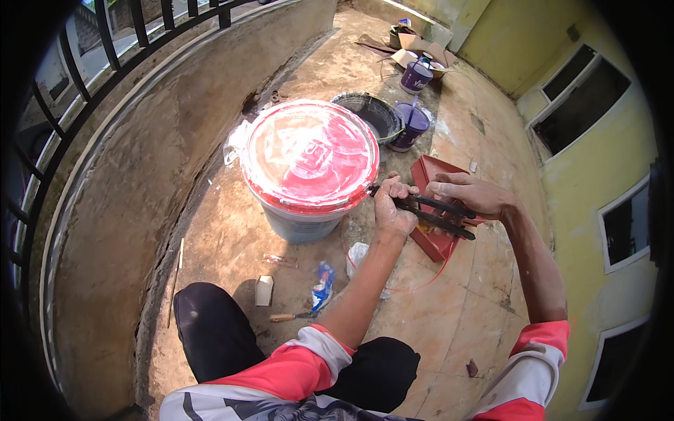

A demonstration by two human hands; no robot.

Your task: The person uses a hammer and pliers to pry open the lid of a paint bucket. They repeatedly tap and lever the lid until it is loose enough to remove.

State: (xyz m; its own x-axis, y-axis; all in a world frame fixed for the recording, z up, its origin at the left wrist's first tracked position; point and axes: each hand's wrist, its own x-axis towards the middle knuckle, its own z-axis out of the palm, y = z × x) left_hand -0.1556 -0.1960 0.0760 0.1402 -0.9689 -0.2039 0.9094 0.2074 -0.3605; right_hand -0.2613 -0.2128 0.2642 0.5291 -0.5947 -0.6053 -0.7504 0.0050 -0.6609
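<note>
My left hand is wrapped around a plier-like tool with two long black handles. Its front end lies close to the rim of a red lid on a large pale bucket; whether they touch is unclear. My right hand is beside the handles, fingers bent and partly hidden behind them, so its grip cannot be made out. White residue covers the lid and dusts my fingers. Beneath both hands lies an open red toolbox, partly covered by them.
A black tub and purple paint pails stand beyond the bucket. Near my knees lie a wooden-handled scraper, a blue-and-white wrapper and a pale offcut. A low wall with a railing curves along the left.
</note>
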